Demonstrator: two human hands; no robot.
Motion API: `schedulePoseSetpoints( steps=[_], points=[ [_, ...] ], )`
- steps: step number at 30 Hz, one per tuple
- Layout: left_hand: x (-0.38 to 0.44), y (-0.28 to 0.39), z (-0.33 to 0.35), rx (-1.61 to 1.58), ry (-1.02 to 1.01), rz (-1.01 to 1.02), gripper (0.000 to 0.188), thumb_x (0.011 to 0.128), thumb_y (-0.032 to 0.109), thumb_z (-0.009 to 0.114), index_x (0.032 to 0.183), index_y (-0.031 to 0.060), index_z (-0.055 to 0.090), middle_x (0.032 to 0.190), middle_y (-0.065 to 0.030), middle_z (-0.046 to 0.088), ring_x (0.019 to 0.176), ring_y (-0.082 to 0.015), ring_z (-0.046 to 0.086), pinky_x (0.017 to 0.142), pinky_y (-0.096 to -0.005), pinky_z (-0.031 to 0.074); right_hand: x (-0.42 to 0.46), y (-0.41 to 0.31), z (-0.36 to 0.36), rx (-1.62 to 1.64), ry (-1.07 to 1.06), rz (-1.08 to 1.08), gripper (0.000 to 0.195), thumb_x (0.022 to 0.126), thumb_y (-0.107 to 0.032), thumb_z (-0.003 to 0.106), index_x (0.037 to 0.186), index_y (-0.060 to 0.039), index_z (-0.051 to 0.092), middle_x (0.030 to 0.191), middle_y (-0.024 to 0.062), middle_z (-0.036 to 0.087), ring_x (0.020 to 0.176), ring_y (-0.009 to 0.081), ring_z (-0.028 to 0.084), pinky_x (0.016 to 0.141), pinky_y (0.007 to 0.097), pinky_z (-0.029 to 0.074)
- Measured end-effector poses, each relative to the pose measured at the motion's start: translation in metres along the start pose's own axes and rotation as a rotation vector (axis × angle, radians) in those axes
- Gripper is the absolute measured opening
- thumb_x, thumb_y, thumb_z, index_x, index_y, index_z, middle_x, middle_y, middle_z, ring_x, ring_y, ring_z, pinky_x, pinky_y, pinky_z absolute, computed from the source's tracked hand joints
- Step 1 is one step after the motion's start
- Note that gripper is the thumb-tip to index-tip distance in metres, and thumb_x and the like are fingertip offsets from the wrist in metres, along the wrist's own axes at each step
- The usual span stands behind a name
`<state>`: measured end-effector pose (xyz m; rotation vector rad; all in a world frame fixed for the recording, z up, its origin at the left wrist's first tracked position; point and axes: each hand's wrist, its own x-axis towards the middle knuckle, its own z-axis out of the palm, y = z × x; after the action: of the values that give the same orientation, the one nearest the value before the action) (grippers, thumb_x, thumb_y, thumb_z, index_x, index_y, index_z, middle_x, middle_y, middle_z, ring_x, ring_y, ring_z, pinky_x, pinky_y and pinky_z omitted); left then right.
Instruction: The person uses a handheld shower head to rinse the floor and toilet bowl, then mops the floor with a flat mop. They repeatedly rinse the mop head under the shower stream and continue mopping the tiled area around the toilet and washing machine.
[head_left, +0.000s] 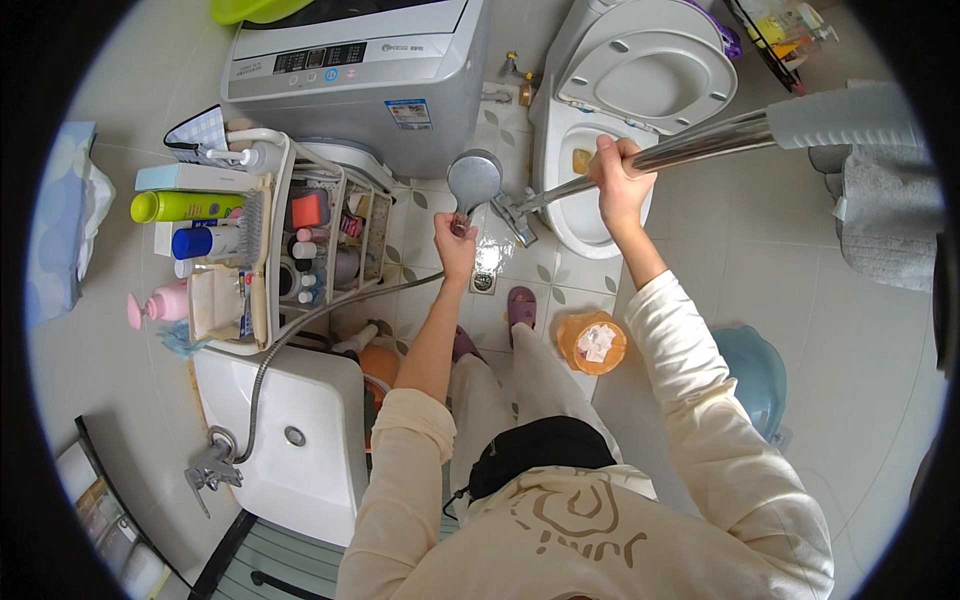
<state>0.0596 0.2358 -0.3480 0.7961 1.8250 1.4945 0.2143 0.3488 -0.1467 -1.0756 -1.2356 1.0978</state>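
Note:
My left hand (456, 246) grips the handle of a shower head (475, 178), held above the tiled floor. A metal hose (259, 401) runs from the shower head to the faucet (214, 466) at the white sink. My right hand (622, 184) is closed around a long metal pole (701, 142) with a grey ribbed sleeve at its upper end. At the lower end of the pole is a narrow floor tool head (515, 220), beside the toilet base. Wet, shiny floor tiles (493, 253) lie under the shower head, near a floor drain (482, 282).
A toilet (559, 161) with raised lid stands ahead, a washing machine (352, 112) to its left. A shelf rack (274, 247) of bottles is above the sink (330, 420). An orange-lined waste bin (568, 341) and a blue basin (757, 379) are at right.

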Motion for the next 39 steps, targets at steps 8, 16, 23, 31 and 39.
schedulePoseSetpoints(
  steps=[8,16,23,31,39],
  points=[
    [-0.001,0.013,0.009,-0.011,0.039,0.014,0.032,0.059,-0.010,0.060,0.081,0.0018,0.040,0.071,-0.0058,0.047,0.062,-0.0132,0.048,0.059,-0.0253,0.039,-0.002,0.001,-0.001,-0.013,-0.014,0.020,0.031,0.077,-0.016,0.058,0.052,-0.0021,0.045,0.044,0.0004,0.042,0.040,0.0067,0.036,0.039,0.0217,0.030],
    [-0.005,0.008,0.010,0.069,-0.004,-0.008,0.029,0.060,-0.010,0.059,0.079,0.0013,0.041,0.071,-0.0076,0.050,0.064,-0.0164,0.051,0.060,-0.0268,0.040,-0.006,-0.002,-0.003,-0.043,-0.022,0.017,0.031,0.077,-0.017,0.058,0.052,-0.0025,0.045,0.044,0.0000,0.042,0.040,0.0065,0.037,0.039,0.0216,0.030],
    [0.016,0.016,0.021,0.142,-0.161,0.119,0.031,0.060,-0.011,0.060,0.082,0.0013,0.042,0.072,-0.0068,0.052,0.066,-0.0132,0.050,0.060,-0.0253,0.041,-0.007,0.000,-0.004,-0.063,-0.039,0.026,0.031,0.076,-0.017,0.058,0.051,-0.0026,0.045,0.044,-0.0001,0.042,0.041,0.0067,0.039,0.040,0.0215,0.031],
    [0.022,0.017,0.040,0.042,-0.240,0.147,0.030,0.059,-0.012,0.058,0.081,0.0013,0.042,0.070,-0.0055,0.051,0.062,-0.0120,0.050,0.057,-0.0244,0.041,-0.006,0.000,-0.007,-0.045,-0.034,0.049,0.031,0.076,-0.015,0.058,0.051,-0.0023,0.044,0.044,-0.0006,0.041,0.042,0.0058,0.037,0.040,0.0215,0.030],
    [0.029,0.016,0.050,0.121,-0.207,0.128,0.030,0.058,-0.012,0.059,0.078,0.0015,0.041,0.070,-0.0058,0.052,0.062,-0.0116,0.049,0.057,-0.0243,0.040,-0.005,0.004,-0.010,-0.033,-0.056,0.040,0.030,0.076,-0.013,0.058,0.052,-0.0019,0.044,0.045,-0.0011,0.041,0.043,0.0060,0.035,0.040,0.0220,0.030]
  ],
)
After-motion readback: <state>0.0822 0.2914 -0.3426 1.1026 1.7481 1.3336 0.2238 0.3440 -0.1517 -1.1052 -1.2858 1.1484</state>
